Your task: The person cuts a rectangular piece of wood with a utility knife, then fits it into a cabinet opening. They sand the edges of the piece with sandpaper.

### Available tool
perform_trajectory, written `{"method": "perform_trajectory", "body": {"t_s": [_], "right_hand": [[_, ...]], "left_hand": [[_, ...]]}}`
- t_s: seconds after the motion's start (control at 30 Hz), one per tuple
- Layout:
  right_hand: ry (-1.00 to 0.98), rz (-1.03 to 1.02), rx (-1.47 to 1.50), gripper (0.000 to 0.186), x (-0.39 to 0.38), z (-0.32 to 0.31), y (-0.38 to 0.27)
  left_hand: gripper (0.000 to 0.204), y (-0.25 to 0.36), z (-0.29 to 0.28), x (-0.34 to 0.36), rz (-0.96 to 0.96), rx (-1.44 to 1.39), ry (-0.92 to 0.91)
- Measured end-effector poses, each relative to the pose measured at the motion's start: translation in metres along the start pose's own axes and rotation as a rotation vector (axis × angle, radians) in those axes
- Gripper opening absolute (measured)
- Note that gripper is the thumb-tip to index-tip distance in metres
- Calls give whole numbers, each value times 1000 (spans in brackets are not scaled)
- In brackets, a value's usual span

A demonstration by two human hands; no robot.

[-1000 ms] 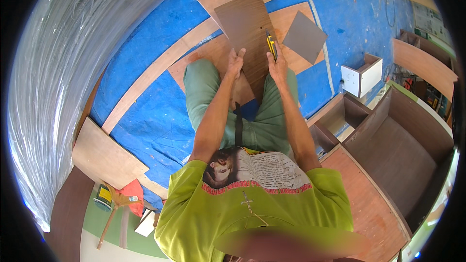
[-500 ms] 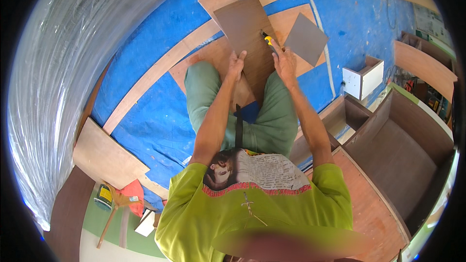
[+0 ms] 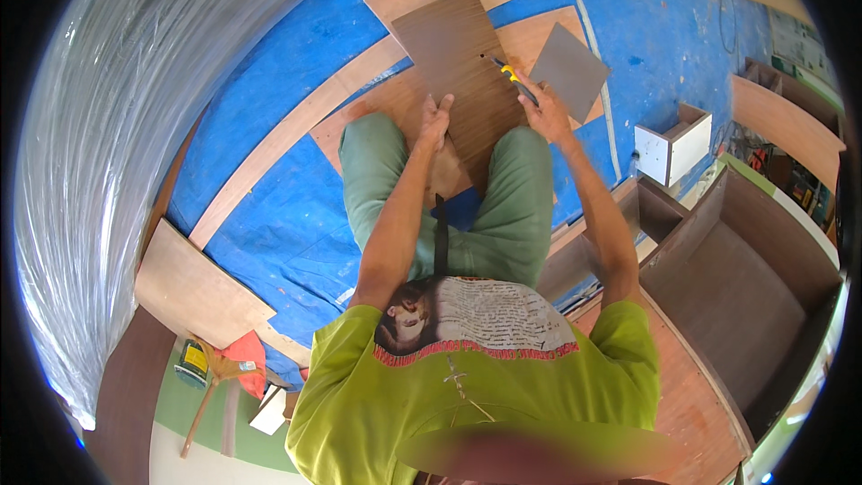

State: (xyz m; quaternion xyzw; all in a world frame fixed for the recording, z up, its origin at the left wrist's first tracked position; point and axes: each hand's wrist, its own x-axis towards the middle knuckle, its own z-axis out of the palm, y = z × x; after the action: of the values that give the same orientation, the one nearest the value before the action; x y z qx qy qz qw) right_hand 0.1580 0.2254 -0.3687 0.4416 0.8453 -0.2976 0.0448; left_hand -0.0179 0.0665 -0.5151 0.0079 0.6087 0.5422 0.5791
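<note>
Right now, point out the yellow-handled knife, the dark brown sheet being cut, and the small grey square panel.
yellow-handled knife point(image 3: 512, 74), head view, on the yellow grip.
dark brown sheet point(image 3: 453, 45), head view, on its bare upper face.
grey square panel point(image 3: 568, 70), head view, on its centre.

The laminate sheet point(image 3: 453, 63) is dark brown with a fine grain; the smaller square sheet point(image 3: 567, 70) beside it is grey-brown. The utility knife point(image 3: 510, 74) is yellow and black. Plywood strips point(image 3: 287, 139) are pale tan on a bright blue tarp point(image 3: 269, 233) — trousers point(image 3: 512, 207) muted green, shirt point(image 3: 377, 413) lime.
</note>
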Motion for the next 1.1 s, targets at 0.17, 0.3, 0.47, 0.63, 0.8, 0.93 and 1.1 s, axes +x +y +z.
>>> {"method": "perform_trajectory", "body": {"t_s": [0.17, 0.3, 0.47, 0.63, 0.8, 0.93, 1.1], "right_hand": [[137, -112, -62, 56, -7, 37, -6], [191, 27, 140, 52, 0, 51, -5], [146, 475, 1099, 47, 1, 84, -29], [301, 657, 1529, 30, -4, 128, -64], [294, 674, 1728, 31, 0, 139, -76], [275, 670, 1796, 31, 7, 141, -86], [305, 698, 1817, 31, 21, 148, -101]], "left_hand": [[89, 15, -2, -11, 8, 14, -48], [86, 20, 3, -14, -52, 22, 57], [81, 19, 3, -11, -86, -31, 25], [83, 1, -6, -1, 2, -21, -26], [86, -32, -10, 24, -98, -135, -37], [84, -35, -13, 29, -105, -119, -68], [50, -11, -6, 6, -78, -236, -90]]}}
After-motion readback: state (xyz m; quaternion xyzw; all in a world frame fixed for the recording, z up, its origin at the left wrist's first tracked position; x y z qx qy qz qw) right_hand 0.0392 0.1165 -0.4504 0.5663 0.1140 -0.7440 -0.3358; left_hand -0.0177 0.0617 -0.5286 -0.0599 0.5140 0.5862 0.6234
